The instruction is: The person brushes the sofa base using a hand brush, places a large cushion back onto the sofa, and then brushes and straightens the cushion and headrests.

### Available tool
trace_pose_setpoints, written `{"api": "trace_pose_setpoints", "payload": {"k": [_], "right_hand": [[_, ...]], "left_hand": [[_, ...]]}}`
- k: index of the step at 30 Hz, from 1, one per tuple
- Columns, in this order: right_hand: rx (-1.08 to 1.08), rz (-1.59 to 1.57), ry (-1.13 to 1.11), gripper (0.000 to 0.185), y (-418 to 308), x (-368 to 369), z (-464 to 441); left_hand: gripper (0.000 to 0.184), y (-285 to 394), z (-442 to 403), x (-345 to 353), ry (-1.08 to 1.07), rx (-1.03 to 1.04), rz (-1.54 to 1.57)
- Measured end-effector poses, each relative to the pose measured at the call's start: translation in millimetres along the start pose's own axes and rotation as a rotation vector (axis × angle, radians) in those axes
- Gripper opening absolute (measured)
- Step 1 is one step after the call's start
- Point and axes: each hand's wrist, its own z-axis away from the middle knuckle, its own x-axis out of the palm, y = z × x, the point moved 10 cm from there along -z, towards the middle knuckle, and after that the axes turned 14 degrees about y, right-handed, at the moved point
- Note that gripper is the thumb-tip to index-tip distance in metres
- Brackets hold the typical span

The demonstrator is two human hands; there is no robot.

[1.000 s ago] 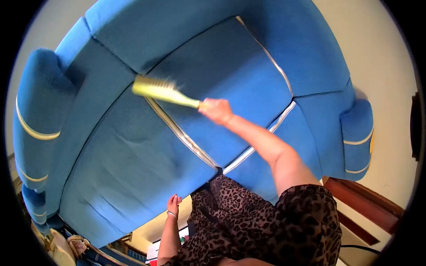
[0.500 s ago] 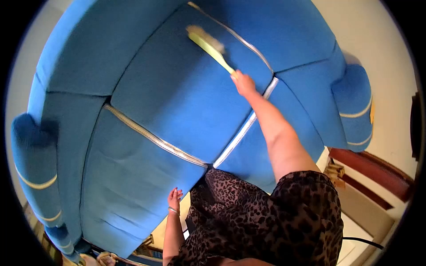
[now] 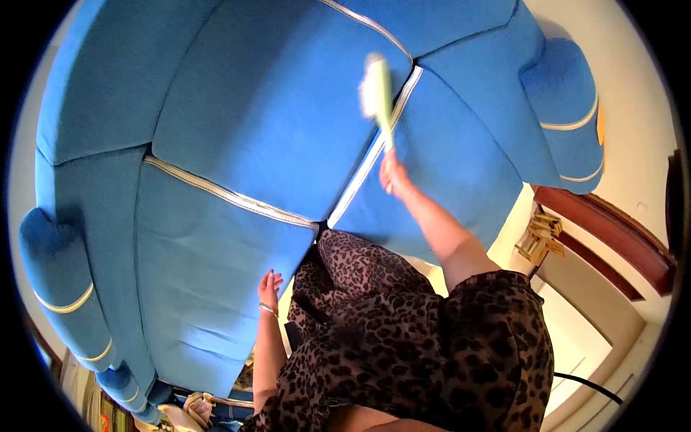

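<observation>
My right hand [image 3: 392,173] is closed round the handle of a pale green bristle brush [image 3: 384,90]. The brush is blurred by motion, with its light bristles facing left. It appears over the right side of the blue sofa's [image 3: 237,129] middle section, near a white trim strip [image 3: 376,147]; whether it touches the fabric I cannot tell. My left hand [image 3: 270,286], with a bracelet at the wrist, is held with loosely bent fingers apart and nothing in them, near the front edge of the left seat cushion [image 3: 209,259].
Rolled blue armrests with pale piping stand at the left [image 3: 54,252] and right [image 3: 565,108]. A small wooden rack-like object [image 3: 540,237] is at the right, close to dark red wooden trim [image 3: 612,230]. A black cable [image 3: 586,385] runs at lower right.
The brush has come from the upper middle of the sofa toward me and to the right, turning more upright. The whole view has shifted somewhat. My left hand keeps a similar pose.
</observation>
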Motion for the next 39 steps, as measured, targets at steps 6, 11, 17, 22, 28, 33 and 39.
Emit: {"api": "trace_pose_setpoints", "payload": {"k": [6,11,17,22,28,33,39], "right_hand": [[-0.204,1.086,-0.370,0.044,103,-40,144],[-0.506,0.523,0.106,0.047,32,-85,33],[0.027,0.015,0.108,0.052,102,-34,29],[-0.044,0.688,-0.095,0.055,160,-64,178],[-0.207,0.036,0.004,0.055,62,-58,97],[0.073,0.318,-0.036,0.052,161,-24,140],[-0.041,0.666,-0.287,0.045,169,-8,233]], "left_hand": [[0.038,18,-6,-1,-0.053,0.093,-0.030],[0.037,6,-32,-9,-0.053,0.130,-0.028],[0.039,-32,-43,-26,-0.030,0.158,-0.033],[0.043,-42,-53,-36,-0.067,0.234,-0.041],[0.042,-7,-17,-22,-0.093,0.357,-0.003],[0.046,-13,4,-25,-0.158,0.552,0.012],[0.041,-60,-20,-51,-0.064,0.440,0.088]]}}
